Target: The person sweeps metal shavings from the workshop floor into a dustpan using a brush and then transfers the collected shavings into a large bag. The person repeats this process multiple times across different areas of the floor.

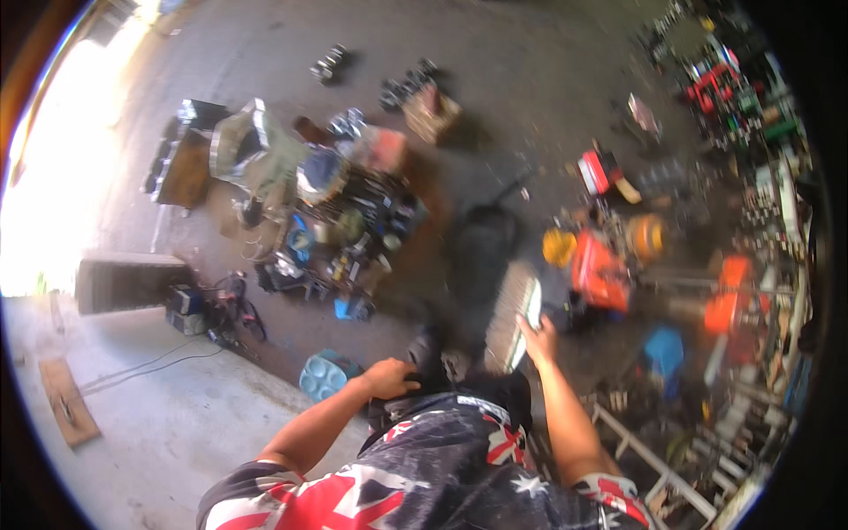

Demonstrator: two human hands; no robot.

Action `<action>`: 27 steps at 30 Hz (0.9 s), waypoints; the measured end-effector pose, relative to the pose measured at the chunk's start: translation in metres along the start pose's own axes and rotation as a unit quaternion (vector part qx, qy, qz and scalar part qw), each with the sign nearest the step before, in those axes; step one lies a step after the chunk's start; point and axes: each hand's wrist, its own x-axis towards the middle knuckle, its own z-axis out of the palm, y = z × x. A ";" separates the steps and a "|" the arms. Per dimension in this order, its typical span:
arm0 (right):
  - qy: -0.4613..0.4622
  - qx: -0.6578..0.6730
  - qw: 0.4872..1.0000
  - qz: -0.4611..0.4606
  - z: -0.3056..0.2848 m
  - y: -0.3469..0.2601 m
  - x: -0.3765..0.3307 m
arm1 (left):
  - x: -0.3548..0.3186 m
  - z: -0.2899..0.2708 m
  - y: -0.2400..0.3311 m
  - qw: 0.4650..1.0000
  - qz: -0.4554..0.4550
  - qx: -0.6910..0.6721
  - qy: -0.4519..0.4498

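Right hand point(540, 341): fingers closed around the edge of a long brush point(511, 318) with pale bristles, held in front of the body, slightly right of centre. Left hand point(389, 378): fingers bent, at the dark trousers point(511, 399); cannot tell whether it grips anything. Left of it, a light-blue tray point(323, 379) with round hollows. Beyond the brush, to the right, an orange-red machine point(601, 272); farther left, a heap of tools and parts point(352, 231).
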 end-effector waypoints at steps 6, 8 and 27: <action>-0.123 -0.161 0.979 -0.026 0.047 0.076 0.063 | 0.095 -0.010 -0.029 0.988 -0.128 -0.052 0.072; -0.165 -0.225 0.956 -0.096 0.077 0.105 0.096 | 0.166 -0.022 -0.055 0.959 -0.113 -0.132 0.225; -0.331 -0.334 0.839 -0.273 0.353 0.414 0.280 | 0.686 -0.130 -0.079 0.827 0.370 -0.222 0.360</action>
